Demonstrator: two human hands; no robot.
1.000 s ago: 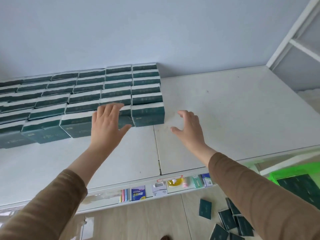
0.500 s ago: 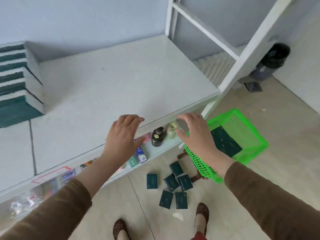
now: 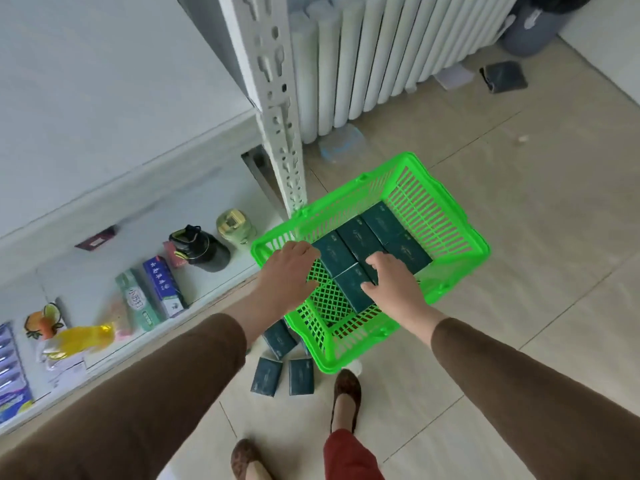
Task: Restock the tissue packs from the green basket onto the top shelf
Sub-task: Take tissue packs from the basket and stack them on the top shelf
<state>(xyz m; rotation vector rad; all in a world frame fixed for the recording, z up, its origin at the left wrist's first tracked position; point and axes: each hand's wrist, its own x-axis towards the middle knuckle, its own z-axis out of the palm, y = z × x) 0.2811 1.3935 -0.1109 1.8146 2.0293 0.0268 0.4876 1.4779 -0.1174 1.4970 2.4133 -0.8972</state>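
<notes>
We had dropped from the shelf to the green basket [image 3: 446, 237] at frame centre; our left hand [image 3: 287, 271] and right hand [image 3: 391, 285], fingers loosely spread, touched its tissue packs [image 3: 360, 237], the next load not yet gripped.

The floor [image 3: 519, 237] is laid with large beige tiles, evenly lit by soft daylight. A white ribbed radiator [image 3: 374, 57] stands against the far wall, and a perforated white metal shelf post [image 3: 277, 109] rises in front of it beside a pale wall [image 3: 86, 81]. A grey bin [image 3: 533, 29] sits in the far corner, with a dark flat item [image 3: 504, 77] on the tiles near it.
</notes>
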